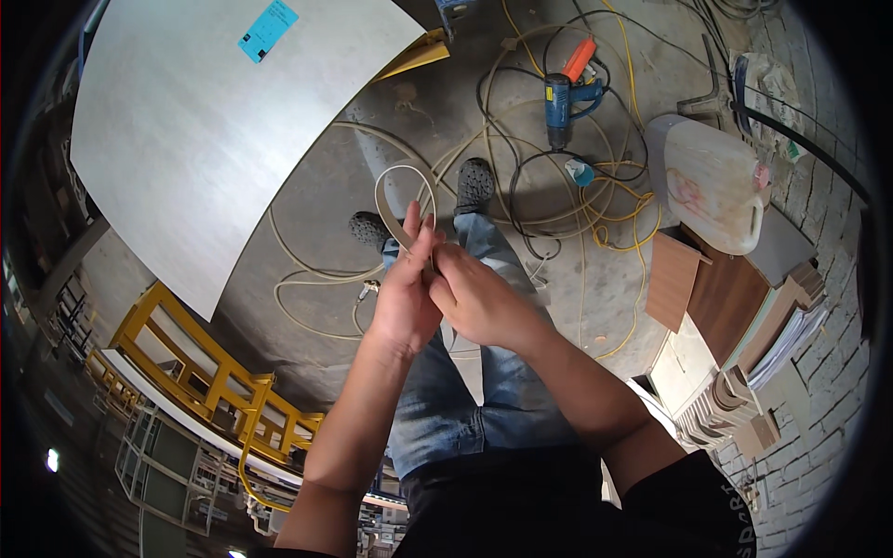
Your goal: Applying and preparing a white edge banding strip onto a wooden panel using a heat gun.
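Note:
My left hand (407, 288) and my right hand (482, 302) meet in front of my legs. Between them a thin, pale, flexible strip (394, 225), like edge banding, bends up into a narrow loop beyond the fingers. The left hand has its palm turned inward and some fingers stretched upward, with the strip passing against them. The right hand's fingers are bent and pressed together where the strip enters the grip. Part of the strip is hidden by the hands, and a short length seems to hang below them.
A large pale panel (233, 121) with a blue label lies at the left, above a yellow metal frame (186, 349). Hoses and cords coil over the floor around a blue heat gun (558, 107). At the right are a plastic jerrycan (712, 181) and board offcuts (726, 298).

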A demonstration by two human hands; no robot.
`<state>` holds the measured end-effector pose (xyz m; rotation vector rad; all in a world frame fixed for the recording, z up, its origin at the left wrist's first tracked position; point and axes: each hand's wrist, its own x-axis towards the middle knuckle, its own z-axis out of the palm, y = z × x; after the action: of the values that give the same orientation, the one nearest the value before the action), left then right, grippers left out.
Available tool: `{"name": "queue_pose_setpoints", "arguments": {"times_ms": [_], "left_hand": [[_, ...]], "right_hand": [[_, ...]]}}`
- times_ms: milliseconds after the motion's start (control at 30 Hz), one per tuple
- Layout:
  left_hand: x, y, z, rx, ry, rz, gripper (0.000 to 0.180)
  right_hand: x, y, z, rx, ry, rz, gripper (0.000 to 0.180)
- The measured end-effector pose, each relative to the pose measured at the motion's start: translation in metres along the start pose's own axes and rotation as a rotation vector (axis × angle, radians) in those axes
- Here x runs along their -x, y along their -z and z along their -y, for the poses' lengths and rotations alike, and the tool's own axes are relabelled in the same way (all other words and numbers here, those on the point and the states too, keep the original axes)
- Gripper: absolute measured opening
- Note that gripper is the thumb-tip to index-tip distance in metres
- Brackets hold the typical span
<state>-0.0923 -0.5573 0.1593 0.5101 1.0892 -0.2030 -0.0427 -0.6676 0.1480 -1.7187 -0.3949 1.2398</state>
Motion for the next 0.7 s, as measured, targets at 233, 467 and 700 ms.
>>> {"name": "queue_pose_setpoints", "arguments": {"times_ms": [233, 467, 700], "left_hand": [[0.009, 0.020, 0.033, -0.482, -0.168, 0.194, 0.074], [0.041, 0.013, 0.041, -0.899, -0.053, 0.140, 0.039], [0.039, 0.020, 0.033, -1.074, -0.120, 0.159, 0.045]], "right_hand": [[-0.014, -0.010, -0.013, -0.955, -0.119, -0.367, 0.014], [-0.023, 0.001, -0.003, -1.149, -0.246, -0.582, 0.034], [-0.018, 0.007, 0.012, -1.151, -0.335, -0.595, 0.046]]}}
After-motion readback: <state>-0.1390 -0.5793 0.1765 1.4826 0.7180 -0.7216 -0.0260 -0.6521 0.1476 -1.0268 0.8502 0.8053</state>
